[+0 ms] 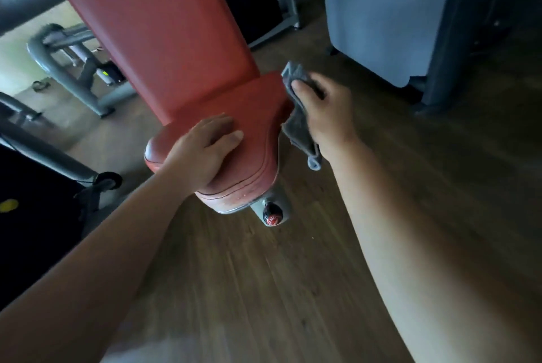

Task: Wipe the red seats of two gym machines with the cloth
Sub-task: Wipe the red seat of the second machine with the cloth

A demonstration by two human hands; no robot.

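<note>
Two hands: left (205, 151) on seat (258, 119), right (328, 107) grips cloth (299, 131)

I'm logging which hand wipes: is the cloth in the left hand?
No, the right hand grips the cloth, while the left hand rests bare on the seat.

red backrest (152, 25) cut off at top, cloth (299, 128) partly behind right hand (325, 112)

Light: dim, brightest top left.
Shadows: wood floor (440, 157) dark on the right.
Blur: soft all over.
Edges: bent.
</note>
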